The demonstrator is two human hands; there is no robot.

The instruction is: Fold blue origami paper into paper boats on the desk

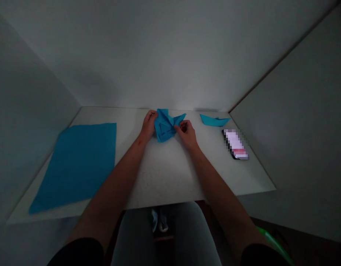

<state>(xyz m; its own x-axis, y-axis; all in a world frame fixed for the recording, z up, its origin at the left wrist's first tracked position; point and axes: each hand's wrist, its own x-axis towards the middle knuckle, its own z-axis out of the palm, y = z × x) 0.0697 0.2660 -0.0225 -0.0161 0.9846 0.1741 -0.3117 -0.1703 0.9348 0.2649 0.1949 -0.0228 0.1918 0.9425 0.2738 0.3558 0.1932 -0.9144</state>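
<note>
A partly folded piece of blue paper (164,127) is held up between my two hands near the back of the white table. My left hand (149,123) grips its left edge, with the fingers partly behind the sheet. On the other side, my right hand (186,133) pinches the paper by a fold between thumb and fingers. The paper has several creases, a raised flap at the top and a pointed corner sticking out to the right. Right of my hands lies a folded blue paper boat (214,120), touched by neither hand.
A large blue sheet of paper (81,166) lies flat on the left of the white table (164,177). A phone with a lit, blurred screen (235,144) rests at the right. White walls enclose the table at the back and both sides.
</note>
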